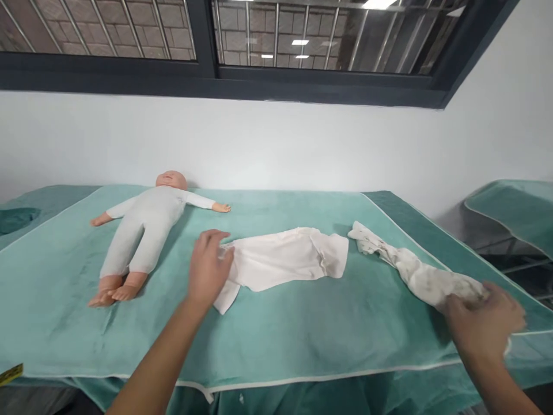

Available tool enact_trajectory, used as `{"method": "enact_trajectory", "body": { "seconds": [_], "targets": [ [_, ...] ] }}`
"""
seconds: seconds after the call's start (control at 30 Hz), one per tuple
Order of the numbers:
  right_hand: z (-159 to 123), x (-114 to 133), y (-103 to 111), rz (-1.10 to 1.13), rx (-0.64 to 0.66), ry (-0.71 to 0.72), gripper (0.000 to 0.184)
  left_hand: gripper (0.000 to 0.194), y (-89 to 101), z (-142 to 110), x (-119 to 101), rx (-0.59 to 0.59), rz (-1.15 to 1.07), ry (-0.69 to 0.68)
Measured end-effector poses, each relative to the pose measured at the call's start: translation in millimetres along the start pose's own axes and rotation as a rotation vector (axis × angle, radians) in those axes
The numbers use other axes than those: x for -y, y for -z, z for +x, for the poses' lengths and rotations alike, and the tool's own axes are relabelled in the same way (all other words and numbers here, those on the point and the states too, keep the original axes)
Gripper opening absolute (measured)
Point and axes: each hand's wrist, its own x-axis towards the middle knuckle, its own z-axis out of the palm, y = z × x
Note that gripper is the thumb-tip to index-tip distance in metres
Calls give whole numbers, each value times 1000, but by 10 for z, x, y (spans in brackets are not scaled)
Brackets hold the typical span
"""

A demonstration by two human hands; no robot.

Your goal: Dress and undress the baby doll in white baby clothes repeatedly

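A white garment, perhaps a small shirt, lies spread sideways on the green cover in the middle of the bed. Over its left end is my left hand, thumb and fingers apart; whether they touch the fabric is hard to tell. My right hand, slightly blurred, is closed on the near end of a bunched, faintly patterned white cloth, whose far end rests on the cover. To the left, a baby doll in white clothing lies on its back, arms spread, bare feet toward me.
The green cover has pale piping along its edges. Behind the bed stand a white wall and a dark window frame with bars beyond. Another green-covered surface is at the right. A yellow-and-black strip shows at lower left.
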Motion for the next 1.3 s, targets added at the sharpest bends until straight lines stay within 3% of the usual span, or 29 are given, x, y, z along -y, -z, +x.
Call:
{"method": "enact_trajectory", "body": {
  "seconds": [0.07, 0.13, 0.23, 0.37, 0.43, 0.57, 0.63, 0.73, 0.77, 0.8, 0.87, 0.93, 0.97, 1.03, 1.13, 1.23, 1.3],
  "targets": [
    [-95, 307, -44, -50, -88, 239, 54, 24, -93, -125, -37, 155, 153, -210],
    [-248, 658, -111, -20, -20, 433, 50, 27, -232, -267, -76, 345, 234, -326],
    [-547, 1167, -230, 126, 181, 677, 45, 30, -399, -421, -114, 512, 342, -385],
    [-846, 1692, -360, 147, 516, 985, 34, 23, -434, -480, -126, 556, 469, -381],
    [-888, 1857, -390, 134, 596, 1039, 28, 25, -377, -485, -138, 557, 397, -344],
    [-833, 1987, -319, 131, 757, 1068, 21, 23, -114, -511, -239, 610, -41, -149],
    [-811, 1984, -212, 149, 910, 1059, 18, 23, 58, -513, -315, 781, -226, -63],
    [-818, 1971, -8, 192, 1076, 1017, 20, 22, 226, -452, -383, 1165, -448, 72],
    [-822, 1975, 56, 213, 1099, 995, 21, 22, 233, -408, -378, 1191, -510, 114],
    [-822, 1987, 112, 243, 1108, 963, 21, 23, 211, -350, -357, 1122, -548, 143],
    [-803, 2038, 181, 336, 1107, 864, 22, 20, 90, -200, -272, 770, -505, 135],
    [-756, 2129, 168, 440, 1073, 759, 20, 12, -94, -23, -159, 435, -279, 86],
    [-725, 2189, 127, 477, 1043, 721, 19, 11, -192, 65, -105, 370, -132, 76],
    [-658, 2332, -19, 513, 988, 693, 21, 14, -373, 222, -26, 394, 89, 133],
    [-578, 2582, -343, 498, 992, 744, 27, 14, -553, 380, 5, 453, 178, 224],
    [-541, 2827, -663, 435, 1018, 799, 32, 12, -584, 439, -49, 463, 141, 220],
    [-528, 2970, -801, 424, 1044, 838, 33, 10, -507, 427, -126, 461, 106, 168]
  ]
}}
